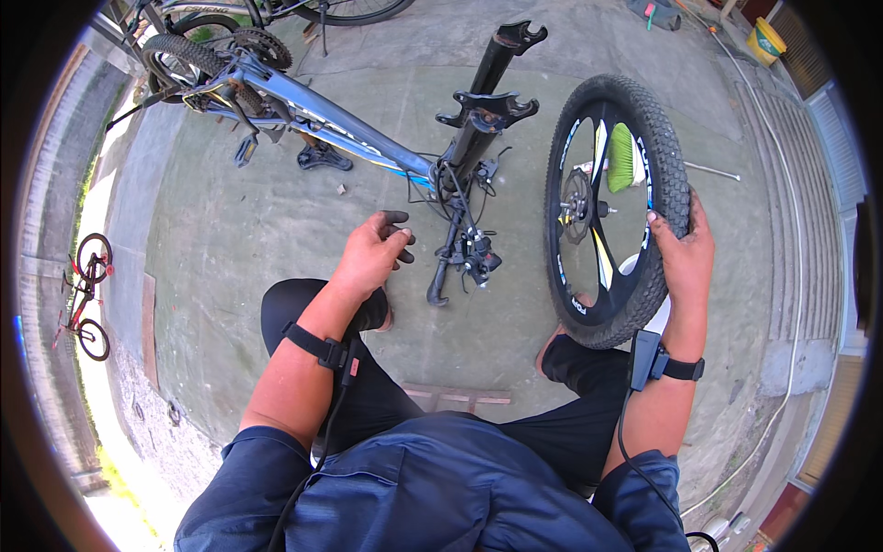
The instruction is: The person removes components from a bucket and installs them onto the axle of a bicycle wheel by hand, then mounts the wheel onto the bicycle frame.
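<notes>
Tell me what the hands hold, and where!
The right hand grips the black bicycle wheel by the right side of its knobbly tyre; the left hand holds nothing.

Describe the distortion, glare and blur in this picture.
Head view: dark fisheye border, and the grooved strip at right bows; head view: bright ground at lower left washes out to white; head view: wheel and right hand show no obvious blur.

The wheel (602,210) partly hides the green broom (621,158).
</notes>
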Available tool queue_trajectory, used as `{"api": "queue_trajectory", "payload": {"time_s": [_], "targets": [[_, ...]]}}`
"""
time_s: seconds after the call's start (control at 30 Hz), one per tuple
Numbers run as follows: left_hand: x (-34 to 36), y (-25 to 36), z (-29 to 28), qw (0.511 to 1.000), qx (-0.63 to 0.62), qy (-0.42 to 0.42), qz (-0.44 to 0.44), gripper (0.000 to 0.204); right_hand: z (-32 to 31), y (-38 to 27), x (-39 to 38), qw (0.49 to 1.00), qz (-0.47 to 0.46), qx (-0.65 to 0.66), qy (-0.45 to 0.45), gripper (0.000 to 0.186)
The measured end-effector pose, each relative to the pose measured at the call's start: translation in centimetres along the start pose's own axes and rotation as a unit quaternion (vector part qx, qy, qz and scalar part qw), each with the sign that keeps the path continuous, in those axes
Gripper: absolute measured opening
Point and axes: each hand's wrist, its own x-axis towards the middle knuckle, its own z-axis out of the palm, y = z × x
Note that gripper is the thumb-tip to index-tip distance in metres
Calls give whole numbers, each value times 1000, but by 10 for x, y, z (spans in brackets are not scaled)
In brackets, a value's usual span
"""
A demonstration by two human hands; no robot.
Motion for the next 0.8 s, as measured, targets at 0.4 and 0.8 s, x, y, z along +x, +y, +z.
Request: {"api": "queue_trajectory", "payload": {"time_s": [0.4, 0.8], "targets": [[3, 1, -2, 1000, 10, 9, -3, 35, -2, 2, 0, 1000, 31, -2, 6, 61], [7, -2, -3, 1000, -11, -8, 20, 37, -8, 19, 16, 990, 11, -114, 81, 60]]}}
